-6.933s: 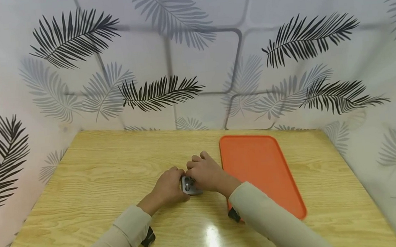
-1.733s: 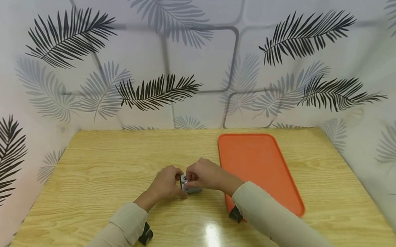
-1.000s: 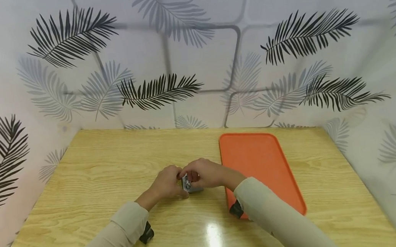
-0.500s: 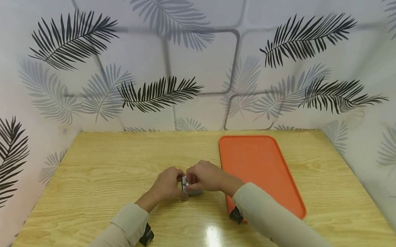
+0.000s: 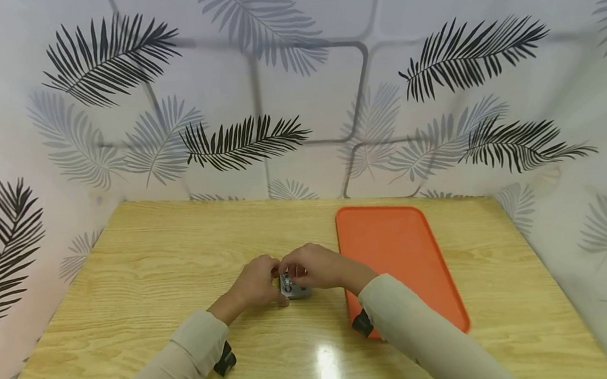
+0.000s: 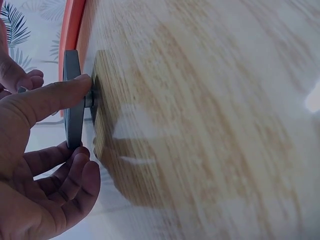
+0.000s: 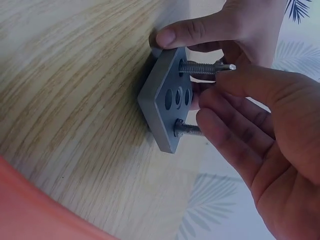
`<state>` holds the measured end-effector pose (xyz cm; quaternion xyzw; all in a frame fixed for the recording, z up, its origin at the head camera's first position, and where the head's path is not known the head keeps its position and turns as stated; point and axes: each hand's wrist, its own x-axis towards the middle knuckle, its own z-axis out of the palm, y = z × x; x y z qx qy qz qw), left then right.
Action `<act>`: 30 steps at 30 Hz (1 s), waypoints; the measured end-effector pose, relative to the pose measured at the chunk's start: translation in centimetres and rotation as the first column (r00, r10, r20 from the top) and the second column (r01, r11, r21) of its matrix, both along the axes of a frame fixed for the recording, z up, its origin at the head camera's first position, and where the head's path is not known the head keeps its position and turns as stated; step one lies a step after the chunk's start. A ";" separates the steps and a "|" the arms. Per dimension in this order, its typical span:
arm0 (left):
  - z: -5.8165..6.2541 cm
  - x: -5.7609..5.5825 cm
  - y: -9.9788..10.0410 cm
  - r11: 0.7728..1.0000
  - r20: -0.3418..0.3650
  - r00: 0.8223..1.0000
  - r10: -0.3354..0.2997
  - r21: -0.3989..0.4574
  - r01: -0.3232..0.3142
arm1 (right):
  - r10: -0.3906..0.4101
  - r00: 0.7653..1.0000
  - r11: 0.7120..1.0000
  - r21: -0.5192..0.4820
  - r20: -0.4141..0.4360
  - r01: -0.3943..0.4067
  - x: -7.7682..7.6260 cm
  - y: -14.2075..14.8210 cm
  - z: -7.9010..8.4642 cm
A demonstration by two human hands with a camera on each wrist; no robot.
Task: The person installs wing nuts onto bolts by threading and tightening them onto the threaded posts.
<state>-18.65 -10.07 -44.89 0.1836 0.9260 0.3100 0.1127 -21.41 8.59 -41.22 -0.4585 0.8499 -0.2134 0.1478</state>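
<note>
Left hand (image 5: 257,282) curled round the grey metal plate (image 7: 171,117), thumb on one edge and fingertips against the opposite edge; right hand (image 5: 316,266) in tight beside it, thumb and finger pinching the free end of the threaded bolt (image 7: 199,68) nearest the left thumb. Neither hand is spread wide, though the right's lower fingers curl loosely, clear of the metal. And is there a small nut in that pinch? There seems to be, but the fingertips cover too much to be sure.

Fine fingertip work, this, and it looks like threading. What it calls for is a light touch: square to the bolt, little turns, no forcing, because a tilted start would likely bind. The left grip matters just as much, firm enough that the plate doesn't twist with the turn. Underneath, a bolt head (image 6: 90,99) shows between plate and wooden table (image 5: 180,239); it could spin unless braced.

Across the plate, past a row of holes (image 7: 169,99), stands a second bolt (image 7: 190,130), a nut-like collar at its base. The plate sits left of the orange tray (image 5: 392,254), well apart from its rim.
</note>
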 end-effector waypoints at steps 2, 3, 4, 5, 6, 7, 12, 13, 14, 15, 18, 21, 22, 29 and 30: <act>0.0 -0.2 0.0 1.000 -0.011 1.000 -0.007 -0.006 0.007 | 0.002 1.000 1.000 -0.004 0.019 -0.002 0.0 0.0 0.1; 0.0 -0.2 0.0 1.000 -0.014 1.000 -0.009 -0.008 0.009 | 0.003 1.000 1.000 -0.007 0.029 -0.003 0.0 0.0 0.1; 0.0 -0.3 0.1 1.000 -0.015 1.000 -0.009 -0.011 0.009 | 0.004 0.999 1.000 -0.010 0.037 -0.003 0.0 -0.1 0.2; 0.0 -0.4 0.1 1.000 -0.016 1.000 -0.008 -0.014 0.008 | 0.003 0.999 1.000 -0.009 0.047 -0.003 0.0 -0.1 0.2; 0.0 -0.4 0.1 1.000 -0.014 1.000 -0.006 -0.014 0.006 | 0.001 0.999 1.000 -0.005 0.051 -0.001 0.0 -0.1 0.2; 0.0 -0.4 0.1 1.000 -0.014 1.000 -0.003 -0.017 0.003 | -0.002 0.999 1.000 -0.003 0.053 0.002 0.0 -0.1 0.1; -0.1 -0.3 0.2 1.000 0.006 1.000 0.017 -0.013 -0.017 | -0.024 1.000 1.000 0.010 -0.005 0.024 0.2 -0.3 0.0; -0.1 -0.3 0.2 1.000 0.008 1.000 0.020 -0.015 -0.020 | -0.033 0.999 0.999 0.011 -0.022 0.033 0.2 -0.4 -0.1; -0.1 -0.3 0.2 1.000 0.011 1.000 0.021 -0.015 -0.021 | -0.038 0.999 0.999 0.011 -0.040 0.038 0.3 -0.4 -0.1; -0.1 -0.3 0.2 1.000 0.014 1.000 0.023 -0.013 -0.023 | -0.042 0.997 0.999 0.011 -0.057 0.042 0.3 -0.5 -0.1; -0.1 -0.1 0.1 1.000 0.013 1.000 0.025 -0.008 -0.025 | -0.054 0.995 0.998 0.015 -0.084 0.056 0.4 -0.6 -0.3; -0.1 -0.1 0.1 1.000 0.012 1.000 0.023 -0.009 -0.022 | -0.063 0.997 0.998 0.003 -0.038 0.063 0.3 -0.3 -0.3; -0.1 -0.2 0.1 1.000 0.010 1.000 0.021 -0.010 -0.021 | -0.057 0.998 0.998 -0.008 -0.018 0.057 0.1 -0.2 -0.2; -0.2 -0.3 0.0 1.000 0.022 0.999 0.024 -0.019 -0.024 | -0.031 0.999 0.999 -0.017 -0.015 0.031 -0.3 -0.1 -0.3; -0.2 -0.3 0.0 1.000 0.024 0.999 0.024 -0.019 -0.024 | -0.033 0.999 0.999 -0.007 -0.025 0.033 -0.2 -0.2 -0.3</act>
